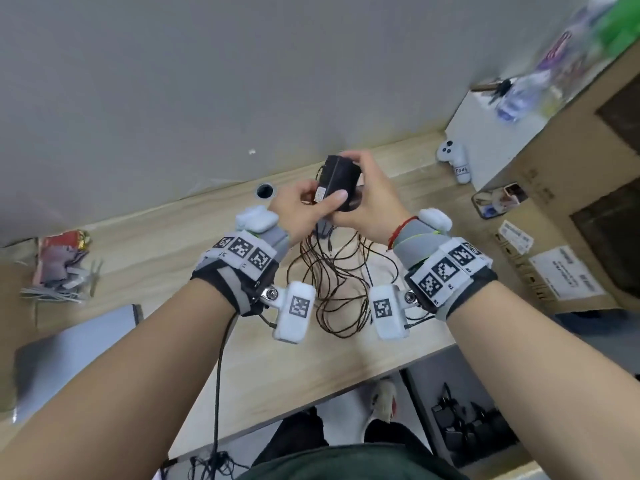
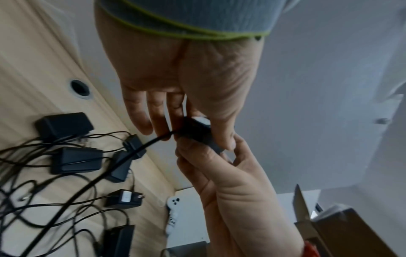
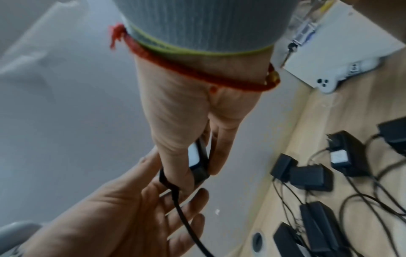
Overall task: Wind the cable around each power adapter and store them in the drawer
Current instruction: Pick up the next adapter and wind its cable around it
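Observation:
Both hands hold one black power adapter [image 1: 337,180] up above the wooden desk [image 1: 166,258]. My left hand [image 1: 311,199] has its thumb across the adapter's labelled face and its fingers behind it. My right hand [image 1: 363,188] grips the adapter [image 3: 198,161] from the other side. The adapter's cable [image 2: 123,161] hangs down from between the hands toward a tangle of cables [image 1: 332,282] on the desk. Several other black adapters [image 2: 77,160] lie there among loose cables. Below the desk's front edge an open drawer [image 1: 429,379] holds dark adapters.
A white game controller [image 1: 453,157] and a phone [image 1: 498,199] lie at the right beside a white box [image 1: 485,133] and a cardboard box [image 1: 554,237]. A grey laptop [image 1: 76,351] and a snack packet [image 1: 62,258] sit at the left. A cable hole [image 1: 265,191] is near the wall.

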